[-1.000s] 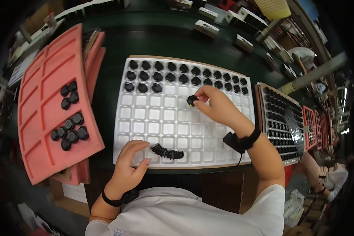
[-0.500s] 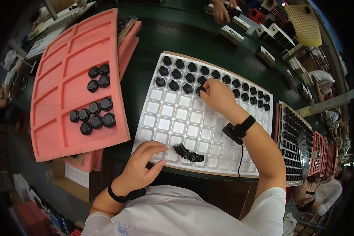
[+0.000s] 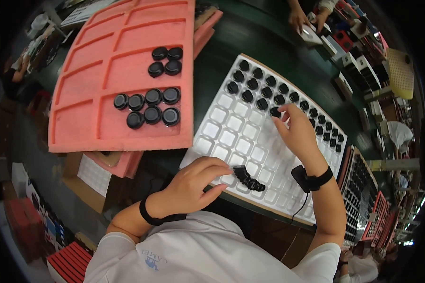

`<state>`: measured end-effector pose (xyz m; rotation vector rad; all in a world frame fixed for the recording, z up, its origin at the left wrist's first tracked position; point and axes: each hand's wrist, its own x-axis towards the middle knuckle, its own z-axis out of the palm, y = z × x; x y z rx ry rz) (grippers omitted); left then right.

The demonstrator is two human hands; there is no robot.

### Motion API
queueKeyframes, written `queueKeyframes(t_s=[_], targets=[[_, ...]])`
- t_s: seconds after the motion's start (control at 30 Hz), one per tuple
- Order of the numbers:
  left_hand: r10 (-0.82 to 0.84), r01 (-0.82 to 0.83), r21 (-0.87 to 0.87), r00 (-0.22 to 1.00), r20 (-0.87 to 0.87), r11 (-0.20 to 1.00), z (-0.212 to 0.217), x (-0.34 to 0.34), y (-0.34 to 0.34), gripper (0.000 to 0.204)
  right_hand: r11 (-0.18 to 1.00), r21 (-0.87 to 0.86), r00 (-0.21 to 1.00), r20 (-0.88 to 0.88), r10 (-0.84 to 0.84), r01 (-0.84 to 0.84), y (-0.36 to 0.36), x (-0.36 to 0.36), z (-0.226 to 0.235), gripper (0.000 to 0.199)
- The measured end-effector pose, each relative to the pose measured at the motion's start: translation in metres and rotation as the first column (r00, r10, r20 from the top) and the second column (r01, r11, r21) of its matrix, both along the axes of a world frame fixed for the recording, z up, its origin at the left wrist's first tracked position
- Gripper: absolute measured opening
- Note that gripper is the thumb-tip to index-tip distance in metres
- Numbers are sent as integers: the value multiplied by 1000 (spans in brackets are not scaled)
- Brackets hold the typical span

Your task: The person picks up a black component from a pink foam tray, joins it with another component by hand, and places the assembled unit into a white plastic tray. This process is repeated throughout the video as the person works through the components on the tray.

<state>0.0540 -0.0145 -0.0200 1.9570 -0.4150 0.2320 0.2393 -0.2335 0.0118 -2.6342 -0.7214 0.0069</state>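
A white compartment tray (image 3: 231,137) lies in front of me, its far rows filled with round black caps (image 3: 265,88). My right hand (image 3: 295,129) pinches one black cap (image 3: 275,112) over a cell in the third row. My left hand (image 3: 198,178) rests on the tray's near edge, its fingertips touching a short stack of black caps (image 3: 249,178) lying on its side across the cells.
A pink foam tray (image 3: 104,70) at the left holds several loose black caps (image 3: 151,106). More pink foam and cardboard boxes (image 3: 99,177) lie under it. Another filled tray (image 3: 363,198) sits at the right. Another person's hands (image 3: 307,19) work at the far side of the green table.
The view has swung so the pink tray looks nearer. My right hand moved a cap toward the third row. My left hand stays by the stack of caps.
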Motion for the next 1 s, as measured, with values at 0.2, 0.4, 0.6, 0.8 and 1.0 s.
queueKeyframes(t_s=[0.2,0.4,0.6,0.8,1.0], targets=[[-53,40,138,995,89,990,-5,4,-6,36,984,142,974,-182,135,-109,-26,-66,10,21],[-173,128,301,977,127,945,-7,11,-32,38,984,173,962,-262,79,-34,-56,-123,-6,26],[-270,124,533,941,205,837,-14,18,-57,37,958,282,987,-164,-3,50,-48,-147,-38,31],[-278,136,589,948,158,797,-18,17,-60,39,829,520,913,-406,29,205,-63,-153,-42,33],[-261,155,527,956,133,836,-14,18,-57,39,306,797,718,-602,349,520,-64,-159,-44,32]])
